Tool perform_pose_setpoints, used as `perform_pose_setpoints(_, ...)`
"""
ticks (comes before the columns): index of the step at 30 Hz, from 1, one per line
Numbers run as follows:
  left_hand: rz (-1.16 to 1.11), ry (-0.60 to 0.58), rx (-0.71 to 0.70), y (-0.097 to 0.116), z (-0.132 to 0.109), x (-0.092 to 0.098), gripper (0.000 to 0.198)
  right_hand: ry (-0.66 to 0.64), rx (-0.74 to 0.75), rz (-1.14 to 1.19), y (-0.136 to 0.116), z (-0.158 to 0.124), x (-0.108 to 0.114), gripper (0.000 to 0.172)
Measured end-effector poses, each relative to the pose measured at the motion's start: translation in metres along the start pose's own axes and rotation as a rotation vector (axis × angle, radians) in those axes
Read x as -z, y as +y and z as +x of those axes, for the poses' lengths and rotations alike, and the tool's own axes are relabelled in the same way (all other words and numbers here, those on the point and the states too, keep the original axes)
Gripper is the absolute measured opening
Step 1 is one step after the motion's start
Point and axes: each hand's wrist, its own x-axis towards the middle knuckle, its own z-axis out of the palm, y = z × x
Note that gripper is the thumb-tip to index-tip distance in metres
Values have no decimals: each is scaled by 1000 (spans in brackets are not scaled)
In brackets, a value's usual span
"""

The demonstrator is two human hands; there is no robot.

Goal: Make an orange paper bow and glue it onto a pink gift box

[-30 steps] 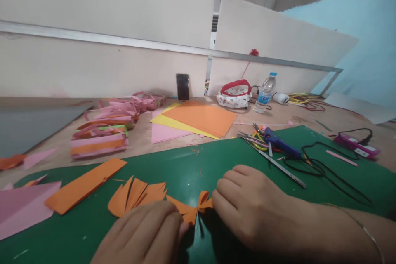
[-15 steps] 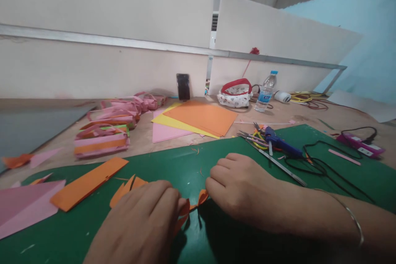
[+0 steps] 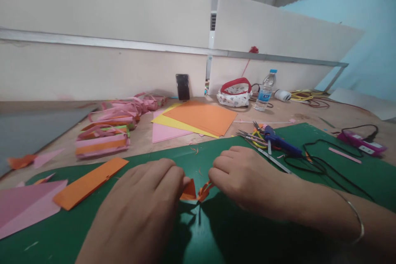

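My left hand (image 3: 142, 202) is closed, back upward, with its thumb and fingers pinching one side of a folded orange paper piece (image 3: 189, 190). On the other side, my right hand (image 3: 244, 177) grips the same piece between its fingertips; a bracelet circles that wrist. The paper looks pinched at its middle and flared on both sides, somewhat like a small bow. It is held just above the green cutting mat (image 3: 173, 251), and a shadow falls below it. My fingers hide its outer ends.
An orange folded strip (image 3: 89, 183) and pink paper (image 3: 27, 206) lie left. Behind are pink paper bags (image 3: 103, 142), coloured sheets (image 3: 201, 115), a phone (image 3: 182, 87), a pouch (image 3: 235, 93) and a bottle (image 3: 265, 90). Right are a glue gun (image 3: 283, 141), scissors (image 3: 247, 135) and a power strip (image 3: 361, 143).
Both hands have risen slightly with the orange paper, whose sides now tilt upward. The curled orange paper beside my left hand is no longer visible there.
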Motion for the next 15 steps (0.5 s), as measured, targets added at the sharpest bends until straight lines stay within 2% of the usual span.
perform_pose_setpoints(6, 10, 26, -15, 6, 8, 5, 20, -19, -40, -3, 1, -6, 0, 15)
perform_pose_setpoints(12, -29, 1, -40, 1, 3, 3, 12, 8, -36, 23, -2, -13, -7, 17)
perform_pose_setpoints(15, -89, 39, 44, -2, -8, 4, 6, 64, -15, 50, -7, -16, -8, 21)
